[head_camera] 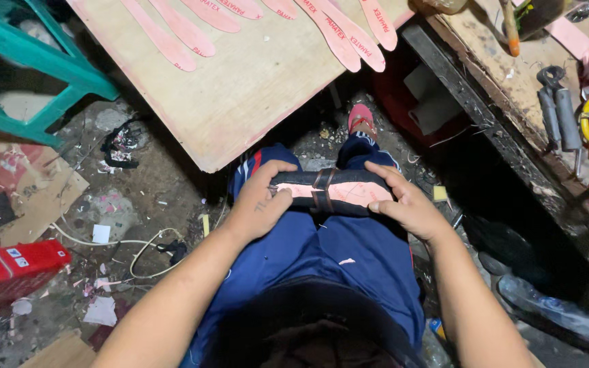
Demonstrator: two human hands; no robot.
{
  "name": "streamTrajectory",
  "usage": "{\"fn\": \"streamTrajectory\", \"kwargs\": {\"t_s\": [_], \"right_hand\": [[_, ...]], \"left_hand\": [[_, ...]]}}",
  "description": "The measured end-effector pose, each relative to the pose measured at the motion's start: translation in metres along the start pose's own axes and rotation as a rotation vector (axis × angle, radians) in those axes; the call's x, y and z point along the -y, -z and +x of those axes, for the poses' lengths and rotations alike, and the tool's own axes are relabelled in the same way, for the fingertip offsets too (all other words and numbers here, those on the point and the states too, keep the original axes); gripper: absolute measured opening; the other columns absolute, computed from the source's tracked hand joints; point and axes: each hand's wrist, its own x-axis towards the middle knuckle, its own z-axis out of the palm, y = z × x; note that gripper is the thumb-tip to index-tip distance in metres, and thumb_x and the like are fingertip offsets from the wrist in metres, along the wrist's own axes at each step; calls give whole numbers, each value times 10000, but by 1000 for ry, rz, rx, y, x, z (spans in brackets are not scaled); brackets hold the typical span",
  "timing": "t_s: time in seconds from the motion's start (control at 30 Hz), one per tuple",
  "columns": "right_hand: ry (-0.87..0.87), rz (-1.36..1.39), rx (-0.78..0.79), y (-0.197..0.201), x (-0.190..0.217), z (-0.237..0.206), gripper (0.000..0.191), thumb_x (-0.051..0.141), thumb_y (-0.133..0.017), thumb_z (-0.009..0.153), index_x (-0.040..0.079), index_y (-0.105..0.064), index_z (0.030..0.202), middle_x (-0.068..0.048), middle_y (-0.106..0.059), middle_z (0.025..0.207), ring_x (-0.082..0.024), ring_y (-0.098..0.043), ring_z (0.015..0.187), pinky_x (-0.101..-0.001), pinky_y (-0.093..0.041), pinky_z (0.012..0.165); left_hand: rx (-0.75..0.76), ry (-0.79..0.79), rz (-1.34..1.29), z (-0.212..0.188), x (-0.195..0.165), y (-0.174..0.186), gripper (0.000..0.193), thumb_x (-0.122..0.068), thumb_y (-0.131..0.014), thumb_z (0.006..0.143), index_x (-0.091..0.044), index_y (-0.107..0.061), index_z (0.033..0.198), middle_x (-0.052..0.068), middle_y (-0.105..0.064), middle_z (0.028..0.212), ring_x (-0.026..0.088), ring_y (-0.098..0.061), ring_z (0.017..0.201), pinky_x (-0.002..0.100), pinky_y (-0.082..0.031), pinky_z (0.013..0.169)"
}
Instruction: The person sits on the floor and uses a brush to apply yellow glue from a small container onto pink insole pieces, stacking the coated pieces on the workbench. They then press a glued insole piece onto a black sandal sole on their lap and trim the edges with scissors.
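We held the sandal sole [332, 191] on our lap, left hand [260, 204] and right hand [403, 204] each with grip pinching an end (uneven pressure could have shifted its pink insole).

Both bare forearms reach forward and down from the bottom of the view, angled inward so the hands meet over the lap above the knees. The left hand [262, 202] is curled with its knuckles up, thumb lying across the top and pointing toward the other hand, fingers tucked under in a closed grip. The right hand [403, 201] mirrors it, wrist slightly bent, fingers wrapped over and thumb pressed flat on top.
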Motion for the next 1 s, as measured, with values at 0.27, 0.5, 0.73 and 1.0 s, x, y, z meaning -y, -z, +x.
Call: {"fn": "streamTrajectory", "kwargs": {"t_s": [0.27, 0.5, 0.73, 1.0], "right_hand": [[-30, 60, 27, -4, 2, 0, 794, 69, -690, 791, 82, -422, 1539, -51, -444, 1475, -165, -490, 1340, -301, -356, 1119], [1, 20, -8, -5, -7, 1, 740, 59, -675, 806, 71, -464, 1515, -56, -441, 1437, -160, -509, 1293, -296, -386, 1086], [18, -119, -82, -9, -7, -3, 645, 109, -702, 853, 60, -522, 1471, -56, -571, 1305, -151, -565, 1210, -278, -426, 1047], [142, -153, -264, -25, -9, -9, 570, 117, -743, 848, 26, -622, 1398, -83, -623, 1253, -175, -610, 1177, -289, -446, 1051]], "left_hand": [[14, 152, -97, -7, -15, 28, 485, -100, -637, 963, -38, -512, 1427, 59, -632, 1290, 96, -613, 1121, 246, -495, 999], [-168, -5, 40, -12, -4, -10, 418, -106, -649, 979, -34, -547, 1377, 17, -611, 1055, 91, -549, 931, 243, -480, 826], [-9, 123, 266, -4, -34, 3, 445, -209, -687, 929, -91, -556, 1338, 25, -686, 1075, 98, -631, 941, 250, -523, 845], [-255, 80, 670, -3, -38, -32, 445, -259, -772, 821, -62, -637, 1196, 141, -662, 1096, 306, -677, 877, 365, -529, 811]]}}
